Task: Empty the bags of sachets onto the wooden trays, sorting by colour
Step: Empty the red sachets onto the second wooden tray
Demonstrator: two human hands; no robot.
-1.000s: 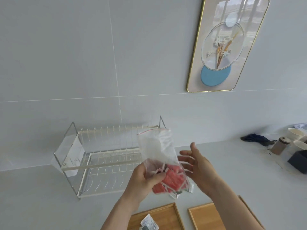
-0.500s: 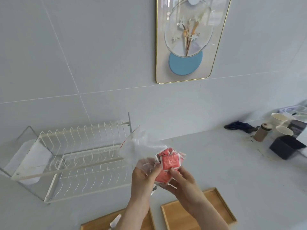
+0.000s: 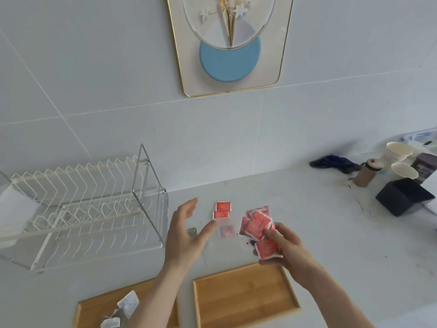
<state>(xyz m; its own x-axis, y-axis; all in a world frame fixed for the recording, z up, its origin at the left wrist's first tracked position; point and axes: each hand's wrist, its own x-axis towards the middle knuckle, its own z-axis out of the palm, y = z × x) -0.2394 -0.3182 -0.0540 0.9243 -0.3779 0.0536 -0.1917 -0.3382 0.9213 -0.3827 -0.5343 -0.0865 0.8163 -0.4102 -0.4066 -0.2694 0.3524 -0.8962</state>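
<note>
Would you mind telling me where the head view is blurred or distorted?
Head view: wide-angle bending slants the wall seams and dish rack; motion blur smears the falling sachet and the cups at right; the red sachets in the right hand stay fairly sharp; lighting soft, no glare.

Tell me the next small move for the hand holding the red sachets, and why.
Probably lower the right hand and drop its red sachets onto the right tray. That tray lies bare just below, while the left tray already holds silvery sachets. The loose red ones on the counter can follow.
</note>
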